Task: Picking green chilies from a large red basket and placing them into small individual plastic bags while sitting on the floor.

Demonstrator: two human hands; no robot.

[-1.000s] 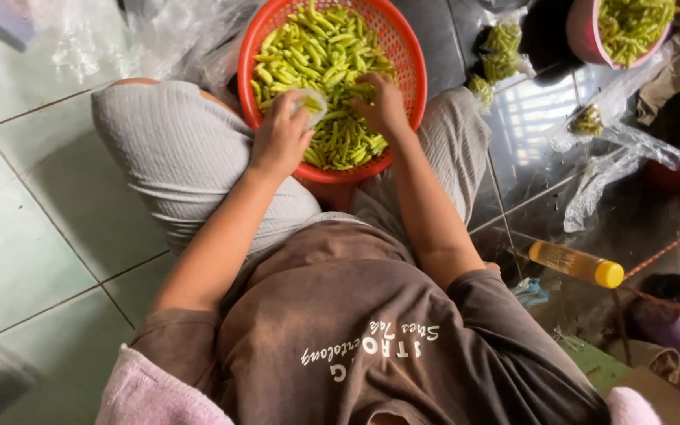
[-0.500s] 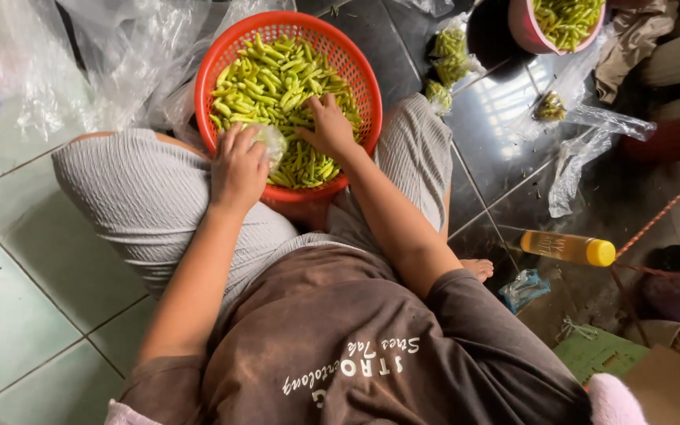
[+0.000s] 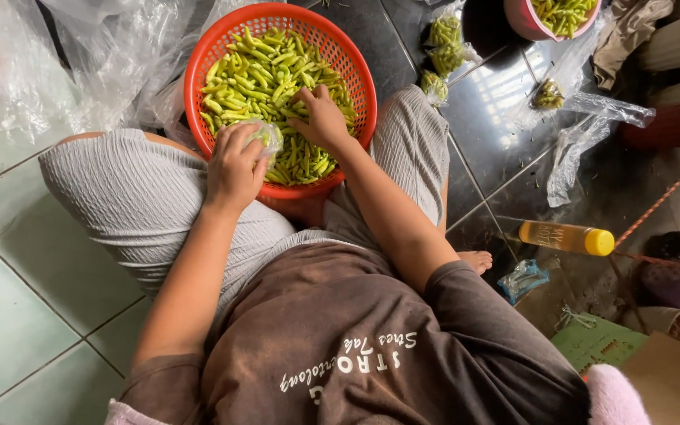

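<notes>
Left hand (image 3: 235,167) pinches a flimsy clear plastic bag (image 3: 267,138); right hand (image 3: 322,118) fingers spread among light, slippery green chillies (image 3: 257,75) — best scooped loosely.

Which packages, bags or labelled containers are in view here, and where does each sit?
Small clear bag: in the left hand, at the basket rim.
Filled clear bags of green chillies: on the dark floor right of the red basket.
Bottle: lying on the floor at right, amber with yellow cap.
Green flat package: lower right.
</notes>
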